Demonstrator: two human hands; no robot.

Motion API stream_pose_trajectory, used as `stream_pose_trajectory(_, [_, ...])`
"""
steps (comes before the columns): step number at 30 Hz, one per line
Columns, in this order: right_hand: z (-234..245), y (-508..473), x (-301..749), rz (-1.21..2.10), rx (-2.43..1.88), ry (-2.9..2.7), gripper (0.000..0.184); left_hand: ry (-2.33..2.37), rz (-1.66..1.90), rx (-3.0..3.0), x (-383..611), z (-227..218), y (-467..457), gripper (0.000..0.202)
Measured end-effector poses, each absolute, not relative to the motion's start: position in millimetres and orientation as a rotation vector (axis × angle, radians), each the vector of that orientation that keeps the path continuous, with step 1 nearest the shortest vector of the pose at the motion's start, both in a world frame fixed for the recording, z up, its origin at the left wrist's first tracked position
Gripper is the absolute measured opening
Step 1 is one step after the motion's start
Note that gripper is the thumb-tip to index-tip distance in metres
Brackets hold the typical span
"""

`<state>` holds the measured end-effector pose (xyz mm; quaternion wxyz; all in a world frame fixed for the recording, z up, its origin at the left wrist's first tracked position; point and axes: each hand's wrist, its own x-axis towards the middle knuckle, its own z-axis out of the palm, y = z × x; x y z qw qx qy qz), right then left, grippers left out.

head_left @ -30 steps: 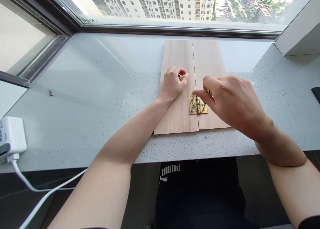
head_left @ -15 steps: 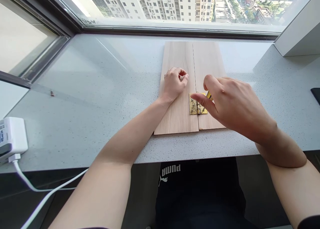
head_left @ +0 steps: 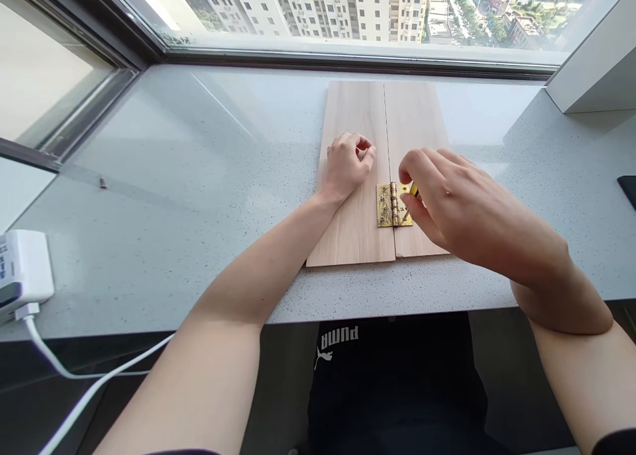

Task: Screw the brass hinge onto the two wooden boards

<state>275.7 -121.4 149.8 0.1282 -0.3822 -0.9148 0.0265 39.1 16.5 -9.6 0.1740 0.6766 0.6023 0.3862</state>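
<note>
Two light wood boards lie side by side with a thin seam between them, the left board (head_left: 352, 240) and the right board (head_left: 415, 117). A brass hinge (head_left: 385, 206) lies flat across the seam near the front edge. My right hand (head_left: 460, 203) is shut on a small yellow-handled screwdriver (head_left: 414, 190), and its thin shaft slants down to the hinge's right leaf. My left hand (head_left: 345, 167) rests on the left board beside the hinge, fingers curled against the thumb. Anything inside those fingers is hidden.
The boards lie on a speckled grey stone sill (head_left: 199, 144) below a window (head_left: 348, 18). A small brown object (head_left: 102, 183) lies to the left. A white power adapter (head_left: 24, 269) with its cable sits at the front left, and a black object (head_left: 629, 190) at the right edge.
My right hand has shifted right and its index finger has come off the hinge, leaving the hinge pin and left leaf in full view. My left hand has not visibly moved.
</note>
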Motion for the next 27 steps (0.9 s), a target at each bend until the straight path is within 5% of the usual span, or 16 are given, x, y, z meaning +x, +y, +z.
stream_pose_trajectory(6, [152.3, -121.2, 262.3, 0.02, -1.443, -2.618, 0.025, 1.724, 1.112, 1.899, 38.6, -14.5, 20.1, 0.015])
stream_pose_trajectory(13, [156.2, -124.7, 272.5, 0.085, -1.016, -2.786, 0.032, 1.7, 1.075, 1.873, 39.6, -5.3, 14.6, 0.015])
stream_pose_trajectory(18, [154.1, -126.3, 268.1, -0.004, -1.211, -2.694, 0.017, 1.715, 1.046, 1.9, 40.3, -7.8, 15.4, 0.015])
stream_pose_trajectory(22, [153.9, -122.7, 263.0, -0.052, -1.439, -2.611, 0.03, 1.731, 1.09, 1.904, 39.9, -15.7, 20.7, 0.016])
stream_pose_trajectory(27, [154.5, -121.0, 273.2, -0.023, -1.13, -2.719, 0.029, 1.712, 1.083, 1.931, 38.2, -16.7, 23.2, 0.015])
